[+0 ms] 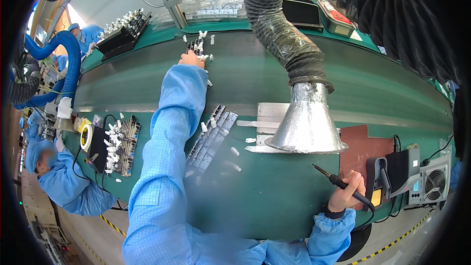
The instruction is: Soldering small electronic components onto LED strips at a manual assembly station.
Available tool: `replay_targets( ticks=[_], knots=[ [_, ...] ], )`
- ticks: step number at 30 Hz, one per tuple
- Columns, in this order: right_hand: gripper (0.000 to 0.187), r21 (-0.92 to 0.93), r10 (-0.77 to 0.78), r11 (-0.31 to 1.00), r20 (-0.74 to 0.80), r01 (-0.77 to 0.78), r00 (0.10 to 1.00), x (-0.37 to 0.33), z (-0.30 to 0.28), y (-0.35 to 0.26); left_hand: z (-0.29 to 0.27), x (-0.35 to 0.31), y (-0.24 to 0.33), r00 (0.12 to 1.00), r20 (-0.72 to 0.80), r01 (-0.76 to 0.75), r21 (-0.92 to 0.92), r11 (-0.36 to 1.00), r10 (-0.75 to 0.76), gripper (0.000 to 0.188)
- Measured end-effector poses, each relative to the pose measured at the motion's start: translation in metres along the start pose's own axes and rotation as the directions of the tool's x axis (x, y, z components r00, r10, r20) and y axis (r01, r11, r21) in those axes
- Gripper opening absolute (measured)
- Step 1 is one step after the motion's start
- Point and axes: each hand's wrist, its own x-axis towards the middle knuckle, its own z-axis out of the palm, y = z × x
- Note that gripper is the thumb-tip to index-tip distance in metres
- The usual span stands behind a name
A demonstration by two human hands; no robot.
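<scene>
My left arm stretches far across the bench to the dark belt. There my left hand (192, 59) closes on a dark strip with white connectors (195, 47), whose lower part the fingers hide. A few loose white connectors (212, 39) lie around it. At the lower right my right hand (347, 195) grips a soldering iron (338, 181) by its black handle, tip pointing up and left over the green mat. Between my arms, metal strips of small boards (211, 140) lie on the mat with several white connectors on and beside them.
A foil-covered fume hood (309, 122) on a ribbed duct hangs over a metal plate (271, 112). Right of it are a brown pad (354, 149), a soldering-iron stand (387, 174) and a unit with a fan (432, 181). A loaded rack (122, 147) and a co-worker (66, 176) are at left.
</scene>
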Motion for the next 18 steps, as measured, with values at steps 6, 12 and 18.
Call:
replay_targets(
  ticks=[6, 12, 18],
  knots=[
    [0.042, 0.020, 0.011, 1.000, 0.023, -0.011, 1.000, -0.003, -0.008, -0.003, -0.023, 0.004, -0.021, 0.997, 0.069, 0.038, -0.205, 0.978, -0.024, 0.043],
    [0.036, 0.084, 0.066, 0.994, 0.009, -0.066, 0.998, -0.003, -0.013, 0.004, -0.062, -0.010, -0.083, 0.881, 0.469, 0.382, -0.787, 0.485, 0.067, 0.043],
    [0.034, 0.199, 0.103, 0.976, -0.037, -0.093, 0.994, 0.004, -0.013, 0.005, -0.173, -0.150, -0.081, 0.887, 0.257, 0.074, -0.899, 0.431, 0.383, 0.040]
  ],
)
